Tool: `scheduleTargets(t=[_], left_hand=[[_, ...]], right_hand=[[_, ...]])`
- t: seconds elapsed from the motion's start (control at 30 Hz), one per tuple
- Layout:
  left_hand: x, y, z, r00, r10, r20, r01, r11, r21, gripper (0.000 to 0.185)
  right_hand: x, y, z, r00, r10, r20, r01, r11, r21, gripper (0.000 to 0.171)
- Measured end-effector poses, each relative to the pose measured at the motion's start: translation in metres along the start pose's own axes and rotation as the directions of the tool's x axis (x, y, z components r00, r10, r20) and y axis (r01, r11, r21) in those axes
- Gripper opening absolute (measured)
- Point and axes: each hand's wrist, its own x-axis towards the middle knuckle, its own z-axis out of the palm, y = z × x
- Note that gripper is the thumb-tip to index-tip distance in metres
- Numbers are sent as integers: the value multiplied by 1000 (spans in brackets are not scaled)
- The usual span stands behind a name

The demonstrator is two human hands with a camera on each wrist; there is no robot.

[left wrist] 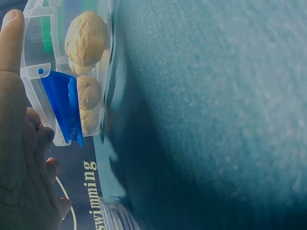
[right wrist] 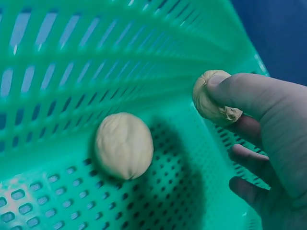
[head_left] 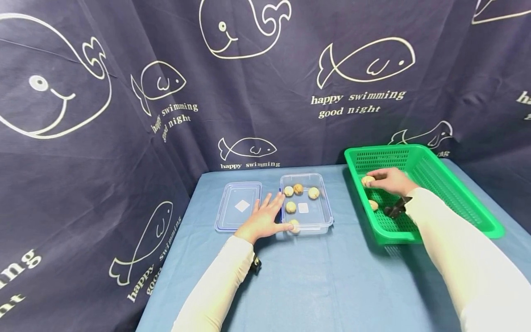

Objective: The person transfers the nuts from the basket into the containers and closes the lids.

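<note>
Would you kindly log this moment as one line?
right hand: pinches walnut in green basket | left hand: rests on clear box

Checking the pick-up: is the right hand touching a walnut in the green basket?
Touching. The right wrist view shows the right hand pinching a walnut in its fingertips.

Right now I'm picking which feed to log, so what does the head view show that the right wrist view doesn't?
Only the head view shows the left hand resting against the clear container, the walnuts in the container, its lid, and the whale-print backdrop. Only the right wrist view shows the basket's slotted wall close up and the fingertips pinching the shell. Both show the right hand holding a walnut inside the green basket, with a loose walnut on its floor.
</note>
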Motion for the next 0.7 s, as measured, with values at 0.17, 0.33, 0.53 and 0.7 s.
scheduleTargets(t=[0.17,0.33,0.53,0.7], left_hand=[[0,0,-1,1000,8,-2,-8,1000,0,105],[-1,0,-1,1000,2,7,-2,1000,8,106],[-1,1,-1,1000,1,5,-1,1000,0,106],[-1,2,-3,1000,4,2,-4,1000,8,105]], right_hand=[[0,-11,-9,999,-8,-40,9,1000,17,53],[-1,-20,-16,997,-9,-80,12,999,44,55],[-1,-34,-21,993,-5,-120,13,998,66,57],[-1,-49,-19,991,-34,-131,45,996,81,55]])
